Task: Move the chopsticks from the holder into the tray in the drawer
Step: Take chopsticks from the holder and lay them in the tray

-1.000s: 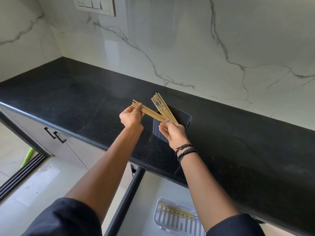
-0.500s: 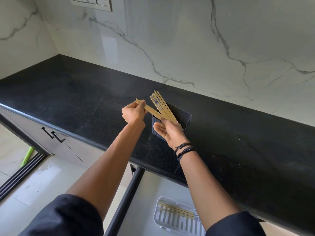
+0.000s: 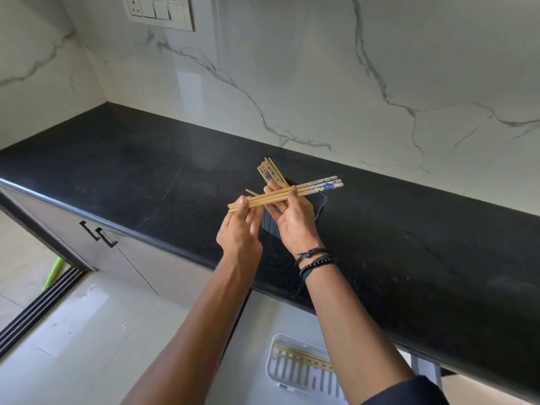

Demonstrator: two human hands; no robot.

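A small bunch of bamboo chopsticks with blue-patterned ends lies level above the dark holder. My left hand pinches their plain tips. My right hand grips them near the middle, palm up. Several more chopsticks stand tilted in the holder behind my right hand, which covers most of the holder. Below the counter edge, the white slotted tray sits in the open drawer with a few chopsticks lying along its far side.
The black stone counter runs from the left corner to the right, backed by a white marble wall. A switch plate is on the wall. Grey cabinet doors with black handles stand at the left, a green object on the floor.
The bunch has come out of the holder and turned level. Both hands have risen off the holder and now hold the bunch between them.
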